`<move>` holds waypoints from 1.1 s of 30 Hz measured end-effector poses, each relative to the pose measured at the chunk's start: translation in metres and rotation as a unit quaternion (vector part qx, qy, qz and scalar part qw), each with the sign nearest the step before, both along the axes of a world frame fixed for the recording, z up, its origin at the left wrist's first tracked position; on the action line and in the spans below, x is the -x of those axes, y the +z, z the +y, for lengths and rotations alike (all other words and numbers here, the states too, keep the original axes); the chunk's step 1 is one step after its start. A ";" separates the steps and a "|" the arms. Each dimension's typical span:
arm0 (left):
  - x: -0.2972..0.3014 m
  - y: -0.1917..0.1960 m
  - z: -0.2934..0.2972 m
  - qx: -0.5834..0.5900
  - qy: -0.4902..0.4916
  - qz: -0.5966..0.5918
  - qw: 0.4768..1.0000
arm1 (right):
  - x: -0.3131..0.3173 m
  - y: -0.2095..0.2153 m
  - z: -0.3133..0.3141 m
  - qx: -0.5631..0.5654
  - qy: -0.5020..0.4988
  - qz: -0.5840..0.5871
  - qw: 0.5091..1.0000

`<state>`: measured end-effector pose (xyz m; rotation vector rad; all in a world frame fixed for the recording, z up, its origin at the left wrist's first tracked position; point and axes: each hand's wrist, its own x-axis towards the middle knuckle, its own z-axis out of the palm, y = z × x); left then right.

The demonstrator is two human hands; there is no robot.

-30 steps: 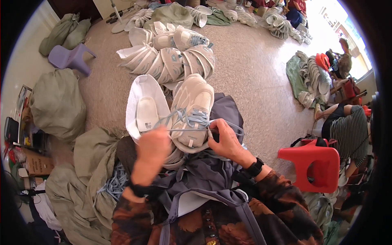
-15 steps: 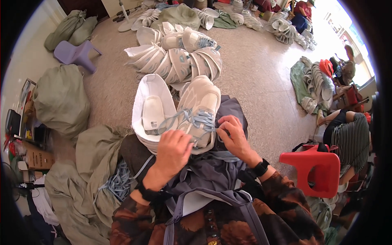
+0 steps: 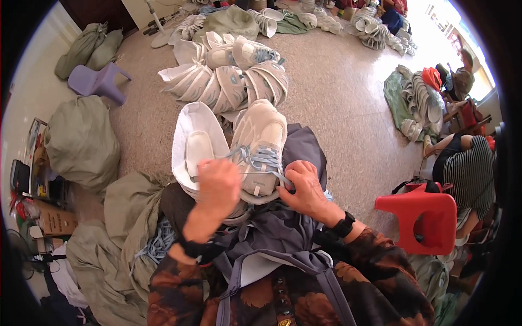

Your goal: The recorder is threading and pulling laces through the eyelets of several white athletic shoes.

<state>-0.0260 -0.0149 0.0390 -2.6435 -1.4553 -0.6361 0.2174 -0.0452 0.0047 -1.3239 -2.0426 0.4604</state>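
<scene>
On my lap lies a beige shoe upper (image 3: 260,127), toe pointing away, with a light blue shoelace (image 3: 264,156) threaded through its upper eyelets. Pressed against its left side is another upper (image 3: 182,127), its white lining facing up. At the right edge of the laced upper, my right hand (image 3: 305,189) is closed in a pinch on the flat lace end. My left hand (image 3: 218,185), smeared by motion, is curled over the white-lined upper. A thin line stretches from it across the tongue toward my right fingers; what it grips is hidden.
Stacked uppers (image 3: 223,87) lie on the floor ahead. A bundle of blue laces (image 3: 162,239) rests on sacking (image 3: 103,255) at my left. A purple stool (image 3: 98,81) stands far left, a red stool (image 3: 421,212) at right beside a seated person (image 3: 466,174).
My left hand has pulled left and up, onto the white-lined upper. My right hand has shifted slightly down and left, still pinching the lace. The view has tilted slightly.
</scene>
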 end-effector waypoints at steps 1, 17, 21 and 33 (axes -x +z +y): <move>0.022 0.007 -0.002 0.000 0.026 -0.015 1.000 | -0.001 -0.001 -0.001 0.005 -0.005 0.006 1.000; 0.020 0.005 -0.021 0.188 0.020 -0.233 0.954 | 0.004 -0.003 0.002 0.130 0.024 0.152 0.979; -0.009 -0.034 0.008 0.077 -0.019 -0.261 0.962 | 0.016 0.011 0.009 0.063 -0.064 0.183 0.979; -0.027 -0.057 0.005 0.033 0.039 -0.185 0.981 | 0.056 -0.001 0.023 -0.123 0.028 -0.184 0.975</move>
